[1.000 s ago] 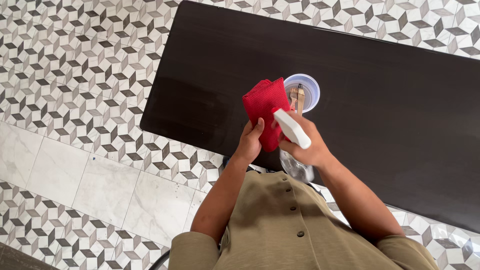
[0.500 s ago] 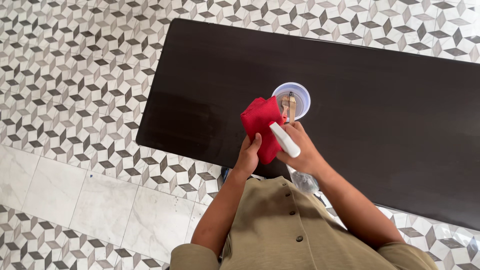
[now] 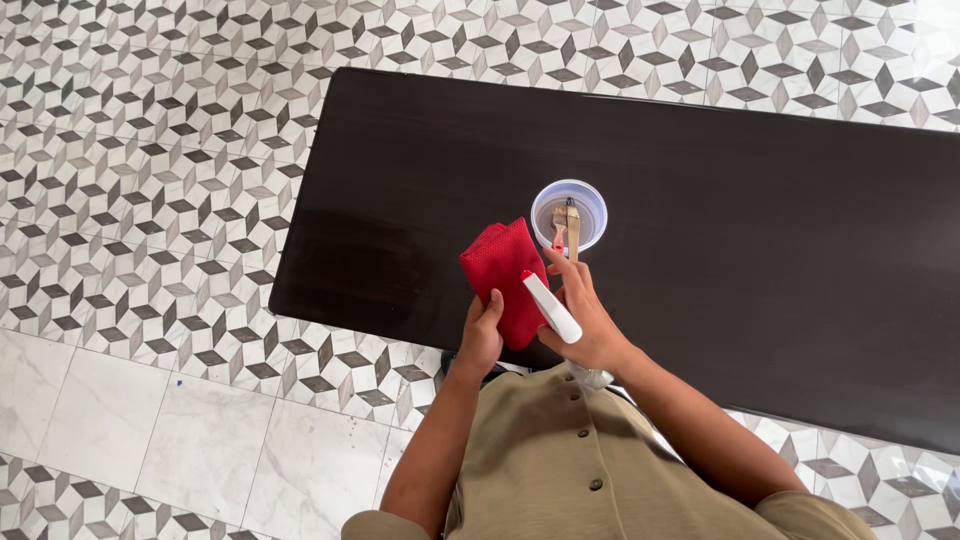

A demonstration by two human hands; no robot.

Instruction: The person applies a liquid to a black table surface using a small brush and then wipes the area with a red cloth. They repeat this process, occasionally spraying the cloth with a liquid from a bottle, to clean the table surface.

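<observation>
I see my left hand [image 3: 482, 335] closed around a folded red cloth [image 3: 505, 275], holding it up over the long dark counter [image 3: 760, 230]. My right hand [image 3: 590, 325] is wrapped around a white spray bottle [image 3: 552, 308], and its nozzle points at the cloth, toward ten o'clock. At twelve o'clock from my right hand, just beside it, a round clear plastic cup [image 3: 569, 212] with wooden sticks [image 3: 572, 228] inside sits on the counter

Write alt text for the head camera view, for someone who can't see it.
Seen from above, a person's left hand holds a folded red cloth while the right hand grips a white spray bottle over a dark table. A clear plastic cup with brushes stands just beyond, on patterned tile floor.
</observation>
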